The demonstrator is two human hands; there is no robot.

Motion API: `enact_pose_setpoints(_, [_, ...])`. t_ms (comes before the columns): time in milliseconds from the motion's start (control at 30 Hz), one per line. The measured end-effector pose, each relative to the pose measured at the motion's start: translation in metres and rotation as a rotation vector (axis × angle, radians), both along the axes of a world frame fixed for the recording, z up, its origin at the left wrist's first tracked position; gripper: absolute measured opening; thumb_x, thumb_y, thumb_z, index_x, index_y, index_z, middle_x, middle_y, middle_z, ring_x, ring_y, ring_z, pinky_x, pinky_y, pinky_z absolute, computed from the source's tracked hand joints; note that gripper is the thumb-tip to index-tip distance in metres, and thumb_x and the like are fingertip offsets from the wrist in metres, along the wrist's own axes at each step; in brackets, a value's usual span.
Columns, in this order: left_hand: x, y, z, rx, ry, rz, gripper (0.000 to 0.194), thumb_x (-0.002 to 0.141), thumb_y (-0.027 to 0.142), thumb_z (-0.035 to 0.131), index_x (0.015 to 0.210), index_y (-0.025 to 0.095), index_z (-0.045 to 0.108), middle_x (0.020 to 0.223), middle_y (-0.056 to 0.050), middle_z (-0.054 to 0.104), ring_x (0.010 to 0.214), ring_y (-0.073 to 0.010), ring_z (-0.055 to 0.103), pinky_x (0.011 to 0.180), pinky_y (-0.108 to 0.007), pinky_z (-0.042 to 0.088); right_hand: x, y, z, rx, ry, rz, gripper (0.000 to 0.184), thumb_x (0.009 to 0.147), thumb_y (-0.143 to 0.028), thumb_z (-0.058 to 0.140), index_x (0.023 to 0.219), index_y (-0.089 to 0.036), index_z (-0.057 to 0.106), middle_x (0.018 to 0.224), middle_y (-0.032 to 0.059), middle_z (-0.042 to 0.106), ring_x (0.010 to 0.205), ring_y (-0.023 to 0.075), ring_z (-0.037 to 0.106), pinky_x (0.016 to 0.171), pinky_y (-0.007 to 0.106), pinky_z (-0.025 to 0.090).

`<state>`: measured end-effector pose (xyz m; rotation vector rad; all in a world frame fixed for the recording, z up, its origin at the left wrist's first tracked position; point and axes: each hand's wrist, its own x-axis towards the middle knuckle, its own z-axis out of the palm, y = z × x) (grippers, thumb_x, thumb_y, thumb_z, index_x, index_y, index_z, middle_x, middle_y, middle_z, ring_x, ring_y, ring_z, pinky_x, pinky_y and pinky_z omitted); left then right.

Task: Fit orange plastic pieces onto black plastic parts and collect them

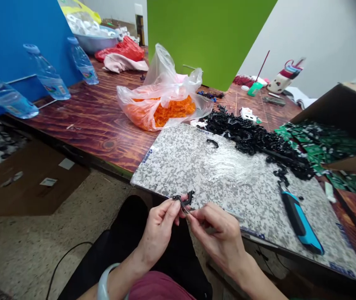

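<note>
Small black plastic piece (182,201), hooked and branching, at 6 o'clock, held in the air just short of the board's near edge. Probably light and fairly stiff, perhaps brittle at its thin arms; safest hold likely at the thicker middle, between fingertips. Left hand (159,231) closed in a firm pinch on its upper part, thumb and forefinger together. Right hand (215,233) also pinching, fingertips at the lower end, beside a thin pale sliver too small to make out.

Just beyond, a speckled grey-and-white stone-patterned board (178,166) on a dark wood-grain bench (103,133). At 1 o'clock, a heaped pile of black plastic pieces (252,137) spilling onto the board; at 2 o'clock, green circuit boards (309,143) beside it; at 4 o'clock, a blue-and-black utility knife (299,221) lying on the board; at 12 o'clock, a clear plastic bag of orange bits (162,75).
</note>
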<state>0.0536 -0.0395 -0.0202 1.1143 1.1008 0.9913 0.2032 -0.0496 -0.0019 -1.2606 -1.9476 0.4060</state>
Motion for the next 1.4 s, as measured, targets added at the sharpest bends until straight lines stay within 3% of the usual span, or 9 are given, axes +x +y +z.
enact_pose_setpoints(267, [0.001,-0.005,-0.003,0.008,-0.049,0.000,0.035,0.092,0.034,0.046,0.068,0.015,0.061,0.068,0.000,0.053,0.065,-0.0129,0.047,0.065,-0.023,0.041,-0.001,-0.005,-0.002,-0.010,-0.039,-0.009,0.022,0.085,-0.010,0.055,0.065,-0.018,0.050,0.058,-0.0022,0.048,0.054,0.0092,0.046,0.052,0.020,0.034])
enact_pose_setpoints(467, [0.005,-0.006,-0.001,-0.072,-0.109,0.060,0.025,0.086,0.036,0.058,0.084,0.015,0.072,0.077,-0.002,0.062,0.076,-0.0163,0.060,0.068,-0.022,0.047,-0.004,-0.007,-0.001,-0.041,-0.041,-0.027,0.025,0.086,-0.011,0.053,0.062,-0.019,0.047,0.057,-0.0026,0.047,0.053,0.0095,0.046,0.051,0.021,0.034])
enact_pose_setpoints(600, [0.004,-0.006,-0.001,-0.044,-0.068,0.090,0.027,0.086,0.036,0.057,0.080,0.016,0.073,0.084,-0.004,0.067,0.080,-0.0189,0.063,0.073,-0.024,0.049,-0.005,-0.008,0.000,-0.077,0.013,-0.021,0.021,0.085,-0.013,0.055,0.065,-0.018,0.052,0.058,-0.0023,0.050,0.053,0.0095,0.047,0.050,0.021,0.036])
enact_pose_setpoints(833, [-0.001,-0.005,0.000,0.098,0.109,0.095,0.028,0.089,0.027,0.052,0.068,0.015,0.067,0.070,-0.002,0.061,0.071,-0.0160,0.060,0.067,-0.022,0.046,-0.004,-0.007,0.002,-0.277,0.123,-0.083,0.026,0.087,-0.024,0.057,0.063,-0.017,0.052,0.054,-0.0042,0.048,0.046,0.0067,0.042,0.045,0.019,0.033])
enact_pose_setpoints(967, [-0.005,-0.004,-0.003,0.248,0.238,0.061,0.026,0.089,0.019,0.051,0.069,0.014,0.066,0.068,-0.002,0.059,0.067,-0.0144,0.057,0.065,-0.022,0.044,-0.003,-0.002,0.003,-0.315,0.055,-0.076,0.027,0.085,-0.023,0.057,0.060,-0.018,0.048,0.050,-0.0055,0.045,0.042,0.0058,0.039,0.041,0.018,0.029])
enact_pose_setpoints(1233, [-0.009,-0.003,0.000,0.453,0.473,-0.066,0.029,0.091,0.017,0.046,0.065,0.017,0.058,0.065,-0.004,0.059,0.066,-0.0166,0.056,0.065,-0.027,0.042,0.006,0.007,0.012,-0.427,-0.177,0.008,0.024,0.085,-0.023,0.055,0.062,-0.018,0.050,0.053,-0.0031,0.053,0.046,0.0091,0.045,0.046,0.021,0.029])
enact_pose_setpoints(1400, [-0.012,-0.004,0.002,0.506,0.595,-0.154,0.035,0.092,0.018,0.041,0.058,0.020,0.049,0.058,-0.001,0.051,0.060,-0.0161,0.049,0.058,-0.027,0.038,0.008,0.010,0.017,-0.374,-0.410,0.089,0.021,0.087,-0.022,0.054,0.066,-0.018,0.052,0.054,-0.0016,0.055,0.046,0.0115,0.049,0.047,0.024,0.028])
